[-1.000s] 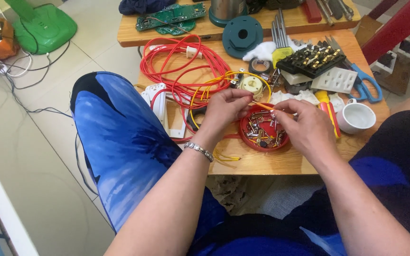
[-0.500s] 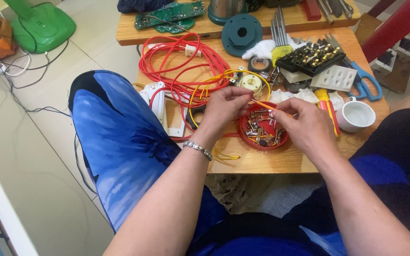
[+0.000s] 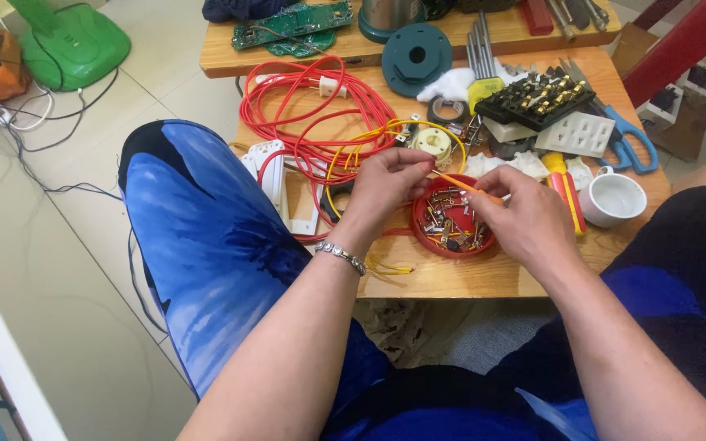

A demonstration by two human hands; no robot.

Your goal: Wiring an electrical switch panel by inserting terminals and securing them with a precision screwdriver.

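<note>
Both hands have risen slightly above the round red plastic dish of small metal screws and contacts [image 3: 453, 219], and the thin orange wire [image 3: 459, 184] now runs more nearly level between them than a second ago. Left hand [image 3: 386, 184], with a silver chain bracelet [image 3: 341, 257] at the wrist, is pinched shut on the wire's left end just left of the dish; right hand [image 3: 525, 216] is closed around the wire's other end, over the dish's right rim. To do this step well, judging from the pose, the pinch should stay close to the bare end (a short free length bends less) and the work should stay over the dish so loose parts fall back in. Beyond the dish lie a white round socket part [image 3: 433, 143] and a coil of red cable [image 3: 312, 110]; to its right stands a white ceramic cup [image 3: 612, 198]. All rest on the low wooden table [image 3: 451, 278].
</note>
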